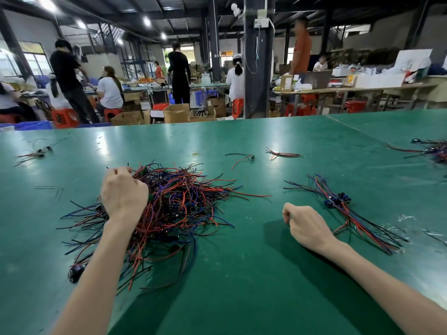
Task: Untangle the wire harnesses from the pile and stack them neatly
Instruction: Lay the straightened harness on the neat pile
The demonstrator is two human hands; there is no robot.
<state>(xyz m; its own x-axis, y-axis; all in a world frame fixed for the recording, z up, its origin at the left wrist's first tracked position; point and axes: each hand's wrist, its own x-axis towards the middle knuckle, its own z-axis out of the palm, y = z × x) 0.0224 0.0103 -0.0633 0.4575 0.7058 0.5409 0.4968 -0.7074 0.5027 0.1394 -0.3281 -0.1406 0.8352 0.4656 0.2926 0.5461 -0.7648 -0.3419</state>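
Note:
A tangled pile of red, blue and black wire harnesses (179,209) lies on the green table (242,274), left of centre. My left hand (123,192) rests on the pile's left top with fingers curled into the wires, gripping some of them. My right hand (306,226) hovers low over bare table between the pile and a stack, its fingers curled with nothing visible in them. To its right lies the stack of sorted harnesses (343,209), wires running roughly parallel, with dark blue connectors at the middle.
Loose harnesses lie farther back: one (242,157), a small bundle (283,154), some at far left (36,152), and another heap at the right edge (433,149). A yellow rubber band (195,154) lies mid-table. People work at benches beyond the table's far edge.

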